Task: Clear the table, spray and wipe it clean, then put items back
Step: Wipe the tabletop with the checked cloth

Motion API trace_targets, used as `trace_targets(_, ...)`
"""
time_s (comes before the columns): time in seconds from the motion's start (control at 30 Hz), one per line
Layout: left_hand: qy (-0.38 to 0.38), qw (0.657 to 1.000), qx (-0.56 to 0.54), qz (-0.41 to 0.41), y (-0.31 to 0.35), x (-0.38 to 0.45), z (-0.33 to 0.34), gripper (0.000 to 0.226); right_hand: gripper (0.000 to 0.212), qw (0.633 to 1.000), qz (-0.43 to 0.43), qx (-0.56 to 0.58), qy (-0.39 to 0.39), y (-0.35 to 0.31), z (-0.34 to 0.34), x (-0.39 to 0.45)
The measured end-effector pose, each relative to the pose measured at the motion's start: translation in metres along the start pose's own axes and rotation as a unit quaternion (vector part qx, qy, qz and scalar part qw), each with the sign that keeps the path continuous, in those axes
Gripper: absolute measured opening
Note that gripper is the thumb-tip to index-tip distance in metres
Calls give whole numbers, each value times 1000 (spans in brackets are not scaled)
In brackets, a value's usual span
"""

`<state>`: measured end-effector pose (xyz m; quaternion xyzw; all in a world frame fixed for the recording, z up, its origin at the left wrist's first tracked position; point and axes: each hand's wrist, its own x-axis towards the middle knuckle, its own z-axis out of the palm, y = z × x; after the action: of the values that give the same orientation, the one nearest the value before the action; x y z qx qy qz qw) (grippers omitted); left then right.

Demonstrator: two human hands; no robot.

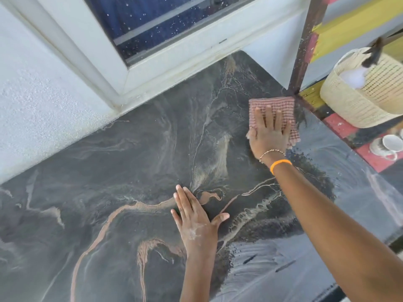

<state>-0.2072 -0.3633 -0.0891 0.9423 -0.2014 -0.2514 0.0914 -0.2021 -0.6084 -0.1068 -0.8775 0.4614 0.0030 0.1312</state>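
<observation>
Nearest the camera, the left hand (196,219) lies flat and open on the dark marbled tabletop (109,214), fingers together, holding nothing and apparently bracing the body. Just to its right a wet, streaked patch with beaded droplets covers the table's near right part, while the surface to the left looks dry and dull. Farther out, the right hand (269,132) reaches across, palm down and fingers spread, pressing a pink checked cloth (274,106) flat against the table near its far right corner; it pins the cloth rather than closing round it. So the wiping step looks to be in hand, with the table already bare. The next stroke likely calls for drawing the cloth back over the unwiped left stretch, keeping pressure even. Room is wide open leftward; at the far corner the cloth touches a rusty metal post (305,51), and the window sill bounds the back edge. Beyond the right edge sit a woven basket (359,99) and white cups (390,143).
</observation>
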Motion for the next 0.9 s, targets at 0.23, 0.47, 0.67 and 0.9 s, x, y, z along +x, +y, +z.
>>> trace_targets(0.23, 11, 999, -52, -2, -9, -21, -19, 117, 60, 943, -313, -41, -104, -96, 33, -100)
trace_targets(0.47, -42, 998, -37, 38, -9, -34, -15, 118, 64, 914, -381, -88, -105, -14, 20, -91)
trace_targets(0.67, -51, 998, -22, 44, -1, -40, -2, 126, 61, 980, -173, -81, -46, 83, -17, 2)
trace_targets(0.9, -18, 997, -28, 66, -10, -39, 0, 145, 59, 999, 10, -39, 22, 130, -22, -17)
